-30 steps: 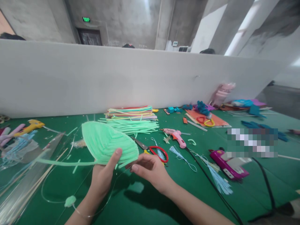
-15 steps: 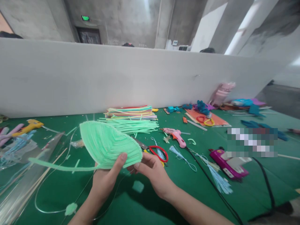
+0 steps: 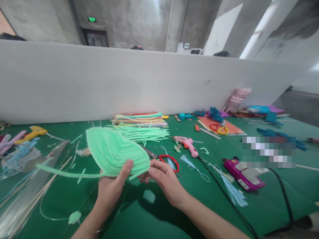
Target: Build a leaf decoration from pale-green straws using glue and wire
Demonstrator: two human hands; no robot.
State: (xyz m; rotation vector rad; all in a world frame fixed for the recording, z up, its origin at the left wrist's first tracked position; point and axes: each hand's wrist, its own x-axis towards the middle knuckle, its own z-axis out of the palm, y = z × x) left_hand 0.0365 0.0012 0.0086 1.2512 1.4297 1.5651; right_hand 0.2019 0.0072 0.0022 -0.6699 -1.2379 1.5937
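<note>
A light green leaf shape made of pipe cleaners (image 3: pixel 113 151) is held up over the table, its long thin stem stretching to the left. My left hand (image 3: pixel 112 186) grips its lower edge, the thumb on the front and the fingers hidden behind. At the right end of the leaf, my right hand (image 3: pixel 164 181) pinches the edge between thumb and fingers. Just behind that hand lie scissors with red handles (image 3: pixel 171 161). Beyond the leaf rests a pile of green pipe cleaners (image 3: pixel 147 133).
A pink glue gun (image 3: pixel 188 144) and a purple glue gun (image 3: pixel 243 176) with cords lie to the right, near blue tassels (image 3: pixel 233 191). At the left are a yellow glue gun (image 3: pixel 32 134) and wooden sticks (image 3: pixel 47 186). A white partition (image 3: pixel 149 83) stands behind the green table (image 3: pixel 199 202).
The leaf and its stem have shifted very slightly, the stem's free end rising and moving right. Both hands keep their hold on it.
</note>
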